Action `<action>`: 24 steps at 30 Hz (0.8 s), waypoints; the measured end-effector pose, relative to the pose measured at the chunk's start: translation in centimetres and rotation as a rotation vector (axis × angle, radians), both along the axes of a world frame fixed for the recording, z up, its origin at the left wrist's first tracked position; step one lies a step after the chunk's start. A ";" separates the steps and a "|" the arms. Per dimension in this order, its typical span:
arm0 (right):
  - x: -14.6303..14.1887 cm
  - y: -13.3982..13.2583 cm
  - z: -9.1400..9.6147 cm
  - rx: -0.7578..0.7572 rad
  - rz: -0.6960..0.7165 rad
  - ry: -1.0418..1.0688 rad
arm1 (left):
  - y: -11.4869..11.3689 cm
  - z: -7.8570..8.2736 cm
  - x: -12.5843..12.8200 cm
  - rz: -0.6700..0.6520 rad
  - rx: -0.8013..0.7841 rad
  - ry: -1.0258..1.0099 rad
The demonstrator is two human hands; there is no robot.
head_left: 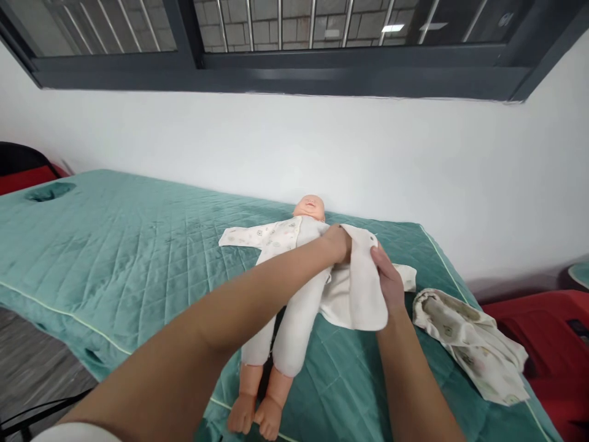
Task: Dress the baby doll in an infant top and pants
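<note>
A baby doll [309, 207] lies on its back, its head toward the wall and its bare feet toward me. White trousers [294, 331] cover its legs. A white printed baby shirt [368, 282] is on its upper body, one sleeve stretched out to the left and the front flap on the right folded open. My right hand [388, 279] grips the outer edge of that flap, thumb on top. My left hand [339, 244] reaches across the doll's chest to the inner side of the flap. Cloth hides the left fingers, so their grip does not show.
A green quilted bed cover [138, 245] lies beneath the doll. Crumpled printed baby clothing [473, 344] rests at the right edge. A red case or chair [543, 344] stands beyond it. Behind are a white wall [276, 141] and a dark-framed barred window [294, 73].
</note>
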State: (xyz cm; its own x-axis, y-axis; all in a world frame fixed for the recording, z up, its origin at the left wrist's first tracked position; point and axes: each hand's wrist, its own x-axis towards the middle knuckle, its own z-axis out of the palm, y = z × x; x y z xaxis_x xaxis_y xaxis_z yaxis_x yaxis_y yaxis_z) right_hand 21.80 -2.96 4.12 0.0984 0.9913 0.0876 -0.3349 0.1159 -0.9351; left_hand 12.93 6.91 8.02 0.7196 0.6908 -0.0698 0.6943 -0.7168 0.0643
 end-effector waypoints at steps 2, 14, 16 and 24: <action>-1.0 0.0 -0.3 0.055 0.074 -0.059 | 0.4 0.9 -2.3 0.031 0.000 0.021; -3.8 -0.7 -0.1 0.134 0.415 -0.184 | -1.0 3.2 -11.2 0.268 -0.230 -0.541; -3.6 -0.6 -0.2 0.087 0.422 -0.235 | -1.1 3.2 -10.7 0.224 -0.246 -0.436; -3.4 -1.3 0.5 0.088 0.553 -0.293 | 0.7 1.0 -9.3 0.297 0.148 -0.415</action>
State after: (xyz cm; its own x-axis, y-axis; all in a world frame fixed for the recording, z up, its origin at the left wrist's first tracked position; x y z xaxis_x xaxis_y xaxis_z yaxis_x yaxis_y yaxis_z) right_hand 18.35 -4.28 4.63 -0.4671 0.8764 0.1170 -0.0988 0.0797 -0.9919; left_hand 3.68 7.63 9.04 0.4375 0.8503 0.2926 0.8067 -0.5149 0.2900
